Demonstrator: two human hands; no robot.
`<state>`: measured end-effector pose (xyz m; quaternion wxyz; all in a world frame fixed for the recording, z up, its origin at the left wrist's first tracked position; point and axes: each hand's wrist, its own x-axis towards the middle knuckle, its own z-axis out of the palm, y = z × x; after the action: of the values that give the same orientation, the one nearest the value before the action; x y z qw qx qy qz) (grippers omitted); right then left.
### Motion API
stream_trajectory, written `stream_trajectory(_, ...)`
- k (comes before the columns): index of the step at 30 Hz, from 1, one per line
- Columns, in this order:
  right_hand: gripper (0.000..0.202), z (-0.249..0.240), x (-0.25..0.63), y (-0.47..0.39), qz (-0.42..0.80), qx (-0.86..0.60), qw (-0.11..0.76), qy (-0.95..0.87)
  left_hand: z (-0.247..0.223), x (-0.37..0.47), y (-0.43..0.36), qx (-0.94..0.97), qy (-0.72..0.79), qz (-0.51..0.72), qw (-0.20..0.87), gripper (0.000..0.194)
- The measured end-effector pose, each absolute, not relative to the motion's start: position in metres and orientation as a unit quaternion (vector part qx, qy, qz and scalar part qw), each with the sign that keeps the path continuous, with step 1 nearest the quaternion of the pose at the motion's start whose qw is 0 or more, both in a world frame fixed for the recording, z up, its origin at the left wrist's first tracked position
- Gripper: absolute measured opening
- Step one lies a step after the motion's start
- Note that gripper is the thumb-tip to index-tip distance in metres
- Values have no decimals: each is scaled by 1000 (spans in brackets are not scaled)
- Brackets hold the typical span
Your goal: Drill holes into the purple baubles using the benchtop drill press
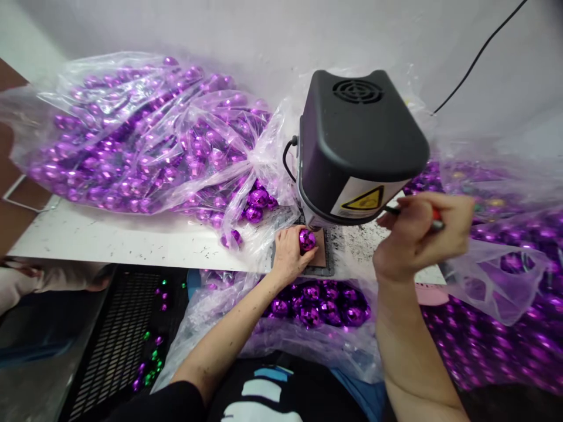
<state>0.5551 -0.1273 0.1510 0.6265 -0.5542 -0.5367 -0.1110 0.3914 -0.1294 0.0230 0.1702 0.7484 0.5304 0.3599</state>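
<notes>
My left hand [290, 253] is closed on a shiny purple faceted ball [307, 240], holding it over a small brown pad [317, 249] beneath the machine. The black machine [360, 129] has a vent on top and a yellow warning label. To its right, my right hand [416, 234] is wrapped round a handle with a red end [437, 220]; its dark rod runs toward the machine. An open plastic bag of purple balls [319, 305] lies at my lap, below the table edge.
A large clear bag of purple balls [132, 146] covers the white table [109, 237] at left. More bagged balls [497, 340] fill the right side. A black crate [125, 328] stands lower left, near a person's leg [53, 278].
</notes>
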Motion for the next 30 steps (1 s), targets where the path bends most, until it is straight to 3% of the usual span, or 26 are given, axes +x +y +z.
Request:
stream_trajectory(4,44,189,556,-108,-140,-529,625,-556,28,378,-162,754,500,383,186,48)
stream_trajectory(7,48,193,555,-103,-121,-524,629,-561,28,364,-202,794,473,322,204,52)
stream_trajectory(11,50,189,554,-104,-119,-520,638,-555,35,342,-219,815,463,275,212,75)
stream_trajectory(13,50,189,553,-104,-119,-522,639,-552,43,323,-203,807,472,297,197,67)
stream_trajectory(15,50,190,554,-104,-110,-526,639,-551,53,298,-177,789,521,299,134,38)
stream_trajectory(17,50,191,554,-105,-101,-529,636,-552,59,272,-153,760,605,233,45,25)
stream_trajectory(20,49,191,553,-105,-102,-528,634,-556,59,246,-134,730,675,103,-38,26)
stream_trajectory(23,49,190,552,-104,-113,-527,640,-548,50,239,-129,723,687,43,-50,44)
stream_trajectory(26,49,190,551,-103,-120,-528,644,-540,42,243,-127,745,665,59,-18,55)
stream_trajectory(30,50,192,552,-103,-111,-525,641,-549,47,250,-125,727,654,204,40,56)
